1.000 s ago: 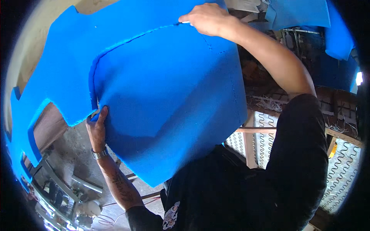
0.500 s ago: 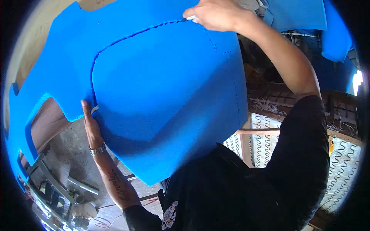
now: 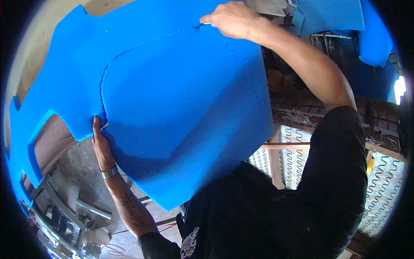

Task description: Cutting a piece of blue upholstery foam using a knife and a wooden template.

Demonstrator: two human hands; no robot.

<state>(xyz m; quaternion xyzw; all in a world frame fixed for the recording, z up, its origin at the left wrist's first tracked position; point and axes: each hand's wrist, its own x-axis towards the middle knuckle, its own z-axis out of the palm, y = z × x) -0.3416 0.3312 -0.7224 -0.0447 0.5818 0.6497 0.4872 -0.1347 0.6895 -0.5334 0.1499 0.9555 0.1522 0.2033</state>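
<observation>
A large blue foam sheet (image 3: 172, 99) lies in front of me, with a curved cut line arching across it and a dotted marking running on down the right side. At the far end of the cut, my right hand (image 3: 233, 19) is closed on a small knife (image 3: 208, 23) with a pale handle; its dark tip touches the foam. My left hand (image 3: 101, 144) grips the sheet's near-left edge, thumb on top beside the cut's lower end, the other fingers mostly hidden underneath. A small white bit (image 3: 104, 126) shows by that thumb; I cannot tell what it is.
On the right, a wooden frame (image 3: 286, 146) carries zigzag metal springs (image 3: 297, 164). More blue foam pieces (image 3: 332, 17) hang at the far right. Metal bars (image 3: 94, 209) and a cable (image 3: 114, 249) lie on the concrete floor at lower left.
My right hand has shifted slightly left and nearer with the knife. The cut, which gaped wider before, looks narrower, and the sheet has moved a little. My left hand keeps its grip.
</observation>
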